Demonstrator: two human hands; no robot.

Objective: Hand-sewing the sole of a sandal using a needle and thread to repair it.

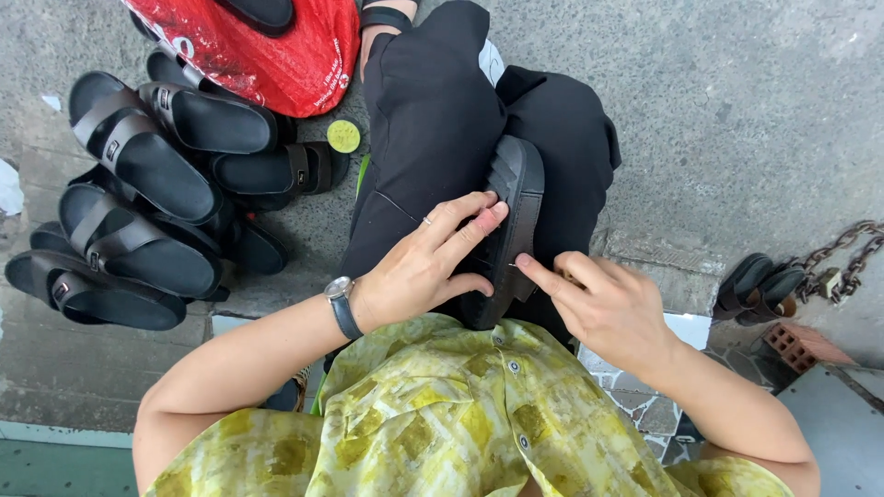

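Observation:
A black sandal stands on its edge on my lap, between my knees in black trousers. My left hand grips it from the left, fingers laid across its side, a ring on one finger and a watch on the wrist. My right hand rests against the sandal's right side, its index finger pressed to the strap; something thin seems pinched in the fingers, too small to make out.
A pile of several black sandals lies on the concrete at my left. A red bag sits above it, with a small yellow-green lid beside. Another sandal, a chain and a brick lie at right.

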